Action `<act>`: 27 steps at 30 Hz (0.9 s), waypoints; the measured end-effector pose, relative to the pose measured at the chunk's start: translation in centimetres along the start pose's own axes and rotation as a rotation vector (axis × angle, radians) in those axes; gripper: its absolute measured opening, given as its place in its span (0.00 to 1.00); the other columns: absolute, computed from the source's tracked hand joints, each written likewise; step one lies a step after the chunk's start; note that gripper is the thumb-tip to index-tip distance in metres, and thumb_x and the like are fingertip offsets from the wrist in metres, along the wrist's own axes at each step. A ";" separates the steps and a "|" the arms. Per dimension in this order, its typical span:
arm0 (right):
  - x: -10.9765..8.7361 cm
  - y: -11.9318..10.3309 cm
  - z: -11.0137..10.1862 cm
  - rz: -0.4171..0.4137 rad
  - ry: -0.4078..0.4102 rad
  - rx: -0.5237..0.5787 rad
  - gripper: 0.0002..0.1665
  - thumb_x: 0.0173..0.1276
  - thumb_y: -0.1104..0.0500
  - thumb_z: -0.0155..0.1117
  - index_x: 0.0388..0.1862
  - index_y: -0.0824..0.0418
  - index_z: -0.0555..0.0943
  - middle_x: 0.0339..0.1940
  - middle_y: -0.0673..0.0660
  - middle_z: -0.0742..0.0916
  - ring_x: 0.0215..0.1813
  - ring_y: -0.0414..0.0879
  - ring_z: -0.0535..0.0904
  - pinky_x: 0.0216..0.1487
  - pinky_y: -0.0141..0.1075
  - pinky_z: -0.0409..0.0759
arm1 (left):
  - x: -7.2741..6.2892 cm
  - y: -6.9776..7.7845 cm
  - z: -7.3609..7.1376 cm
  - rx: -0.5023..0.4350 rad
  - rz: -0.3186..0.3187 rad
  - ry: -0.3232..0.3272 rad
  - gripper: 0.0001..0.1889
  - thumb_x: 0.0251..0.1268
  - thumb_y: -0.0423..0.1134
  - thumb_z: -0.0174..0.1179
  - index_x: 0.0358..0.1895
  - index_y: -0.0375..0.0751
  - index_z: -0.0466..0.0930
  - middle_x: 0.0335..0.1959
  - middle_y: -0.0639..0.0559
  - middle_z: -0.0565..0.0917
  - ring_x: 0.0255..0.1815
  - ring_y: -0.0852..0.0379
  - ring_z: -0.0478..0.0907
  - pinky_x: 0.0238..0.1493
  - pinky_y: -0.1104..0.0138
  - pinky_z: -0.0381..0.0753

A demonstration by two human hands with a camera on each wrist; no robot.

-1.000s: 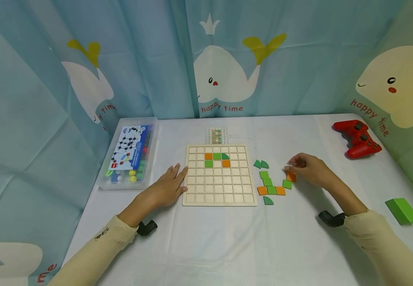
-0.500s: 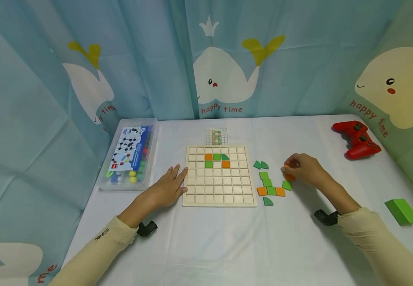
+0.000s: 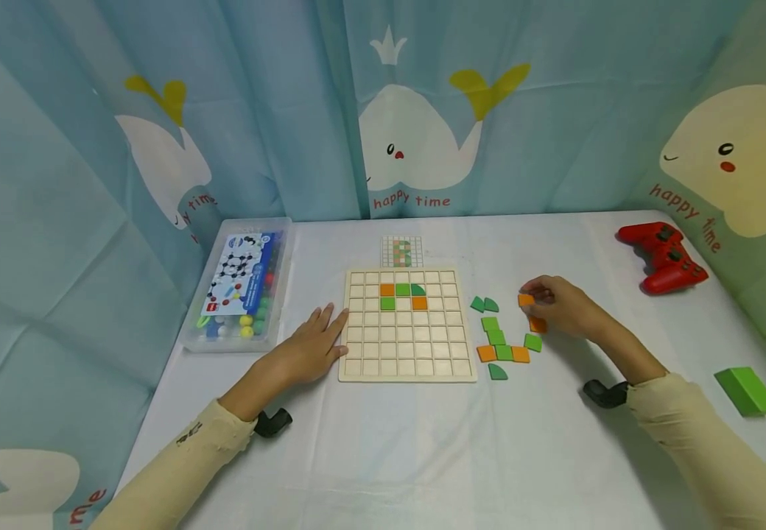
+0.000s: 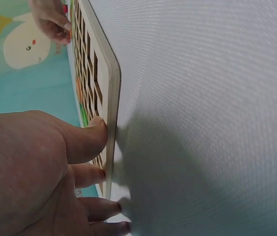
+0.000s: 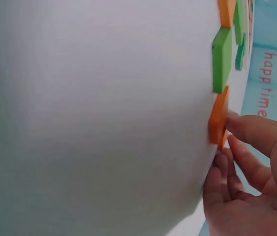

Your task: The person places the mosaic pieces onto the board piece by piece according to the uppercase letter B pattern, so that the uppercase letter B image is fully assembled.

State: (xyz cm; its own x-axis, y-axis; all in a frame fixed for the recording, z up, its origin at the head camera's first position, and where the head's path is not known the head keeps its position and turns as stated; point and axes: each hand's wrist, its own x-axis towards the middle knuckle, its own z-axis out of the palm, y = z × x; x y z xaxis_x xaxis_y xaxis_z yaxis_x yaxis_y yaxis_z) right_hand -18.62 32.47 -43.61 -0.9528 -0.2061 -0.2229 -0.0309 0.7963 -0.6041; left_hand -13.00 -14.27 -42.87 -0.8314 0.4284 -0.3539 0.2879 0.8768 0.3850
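Note:
A wooden grid board (image 3: 409,372) lies mid-table, with orange, light green and dark green tiles set in its upper cells. My left hand (image 3: 308,346) rests at the board's left edge, fingers spread; in the left wrist view the thumb (image 4: 92,140) lies on the rim. To the right of the board, my right hand (image 3: 565,305) pinches an orange square tile (image 3: 525,299) between thumb and fingers. Just below it lies another orange tile (image 3: 538,324), partly covered by the hand in the head view. A light green tile (image 3: 532,342) is close by.
Several loose tiles, including a green quarter-round (image 3: 498,372), lie right of the board. Behind the board is a small pattern card (image 3: 401,251). A clear plastic box (image 3: 237,287) stands left; a red game controller (image 3: 661,258) and a green block (image 3: 747,391) are right.
The right hand has shifted slightly left and away from the body, and the orange tile at its fingertips now sits apart from the one below. The left hand stays still.

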 end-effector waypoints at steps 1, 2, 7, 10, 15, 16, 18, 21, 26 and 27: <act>0.1 0.1 0.0 -0.001 -0.009 0.007 0.24 0.79 0.62 0.63 0.68 0.72 0.74 0.63 0.72 0.79 0.59 0.63 0.75 0.65 0.56 0.79 | 0.0 0.0 0.0 0.001 -0.001 0.000 0.37 0.88 0.50 0.46 0.88 0.41 0.43 0.88 0.34 0.41 0.88 0.34 0.36 0.85 0.41 0.46; 0.1 0.1 -0.1 -0.004 -0.016 0.010 0.23 0.79 0.62 0.63 0.67 0.72 0.74 0.63 0.72 0.79 0.59 0.63 0.74 0.65 0.56 0.79 | 0.0 -0.1 0.0 0.001 -0.001 0.000 0.37 0.88 0.50 0.46 0.88 0.41 0.43 0.88 0.35 0.41 0.88 0.34 0.36 0.85 0.41 0.46; 0.2 0.2 -0.4 -0.020 -0.026 -0.011 0.22 0.79 0.62 0.63 0.66 0.72 0.76 0.62 0.72 0.79 0.58 0.63 0.73 0.65 0.58 0.77 | 0.2 -0.3 0.0 0.003 0.004 0.000 0.37 0.88 0.50 0.46 0.88 0.41 0.43 0.88 0.35 0.41 0.88 0.34 0.36 0.85 0.42 0.46; 0.2 0.3 -0.4 -0.012 -0.026 -0.019 0.22 0.79 0.62 0.64 0.65 0.73 0.76 0.61 0.72 0.79 0.58 0.63 0.73 0.64 0.57 0.78 | 0.3 -0.3 0.1 0.010 0.007 -0.002 0.37 0.88 0.51 0.46 0.88 0.41 0.43 0.88 0.34 0.40 0.88 0.34 0.37 0.85 0.42 0.46; 0.3 0.4 -0.2 -0.012 -0.005 -0.038 0.20 0.79 0.62 0.64 0.64 0.72 0.77 0.58 0.71 0.79 0.55 0.62 0.72 0.60 0.53 0.77 | 0.3 -0.2 0.1 0.014 -0.003 -0.003 0.37 0.88 0.51 0.46 0.88 0.41 0.43 0.88 0.34 0.41 0.88 0.34 0.37 0.85 0.42 0.46; 0.3 0.4 -0.2 -0.015 0.003 -0.046 0.20 0.79 0.62 0.64 0.64 0.72 0.77 0.58 0.71 0.79 0.55 0.61 0.72 0.60 0.53 0.78 | 0.3 -0.2 0.1 0.015 -0.004 -0.003 0.37 0.88 0.51 0.46 0.88 0.41 0.43 0.88 0.34 0.41 0.88 0.34 0.37 0.85 0.42 0.47; 0.3 0.2 -0.1 -0.023 0.020 -0.056 0.20 0.79 0.62 0.64 0.64 0.72 0.77 0.58 0.71 0.79 0.55 0.62 0.72 0.60 0.53 0.79 | 0.3 -0.1 0.1 0.018 -0.006 -0.003 0.37 0.88 0.51 0.46 0.88 0.41 0.43 0.88 0.34 0.41 0.88 0.34 0.37 0.85 0.43 0.47; 0.4 -0.6 0.2 -0.036 0.039 -0.058 0.20 0.80 0.63 0.63 0.65 0.72 0.78 0.59 0.71 0.78 0.56 0.62 0.72 0.60 0.54 0.80 | 0.2 0.0 0.0 0.018 -0.005 -0.001 0.37 0.88 0.51 0.46 0.88 0.41 0.43 0.88 0.34 0.41 0.88 0.34 0.37 0.85 0.43 0.47; 0.7 -3.8 1.1 -0.088 0.046 -0.050 0.19 0.81 0.64 0.61 0.65 0.71 0.78 0.58 0.70 0.78 0.57 0.62 0.73 0.62 0.56 0.78 | 0.2 0.0 0.0 0.016 0.000 -0.006 0.37 0.88 0.50 0.46 0.88 0.41 0.43 0.87 0.34 0.41 0.88 0.33 0.37 0.85 0.42 0.46; 0.8 -4.7 1.4 -0.108 0.043 -0.051 0.18 0.81 0.64 0.61 0.64 0.71 0.79 0.58 0.70 0.78 0.57 0.62 0.74 0.62 0.57 0.78 | 0.2 -0.1 0.0 0.016 0.002 -0.005 0.37 0.88 0.50 0.46 0.88 0.41 0.43 0.87 0.33 0.41 0.88 0.33 0.37 0.85 0.42 0.47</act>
State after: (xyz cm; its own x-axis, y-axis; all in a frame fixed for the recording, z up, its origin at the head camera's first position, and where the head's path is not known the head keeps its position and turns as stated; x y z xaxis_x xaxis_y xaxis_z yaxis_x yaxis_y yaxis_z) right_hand -18.83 27.80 -42.02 -0.9551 -0.2685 -0.1251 -0.1483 0.7991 -0.5826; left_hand -13.18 -14.23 -42.97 -0.8283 0.4310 -0.3579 0.2969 0.8795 0.3720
